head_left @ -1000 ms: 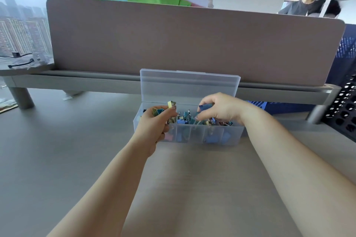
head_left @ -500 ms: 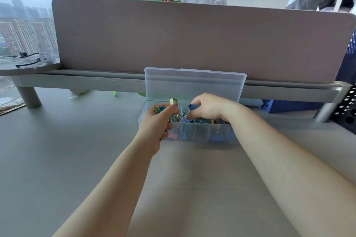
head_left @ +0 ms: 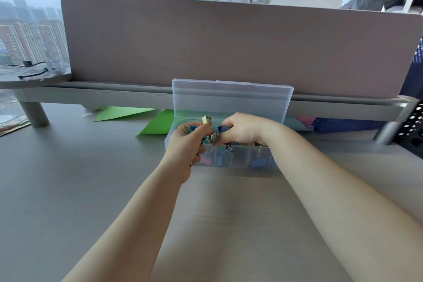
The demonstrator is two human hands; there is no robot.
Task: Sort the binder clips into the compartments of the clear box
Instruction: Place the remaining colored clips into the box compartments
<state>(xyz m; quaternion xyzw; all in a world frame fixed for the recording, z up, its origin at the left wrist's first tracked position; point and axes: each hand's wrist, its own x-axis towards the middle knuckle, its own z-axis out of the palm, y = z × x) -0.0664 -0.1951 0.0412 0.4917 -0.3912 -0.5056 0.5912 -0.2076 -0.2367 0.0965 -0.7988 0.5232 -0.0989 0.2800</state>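
Left hand [head_left: 186, 146] grips several binder clips [head_left: 207, 119], right hand [head_left: 242, 130] pinches 1; the full fist may spill some wrongly into the clear box [head_left: 261, 161].

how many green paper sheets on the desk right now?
2. One green sheet lies left of the clear box; the other sheet runs behind the box's left end. More may be hidden.

Clear box [head_left: 231, 96] frosted; binder clips [head_left: 258, 162] blue, pink; paper [head_left: 158, 125] green; divider [head_left: 229, 46] mauve.
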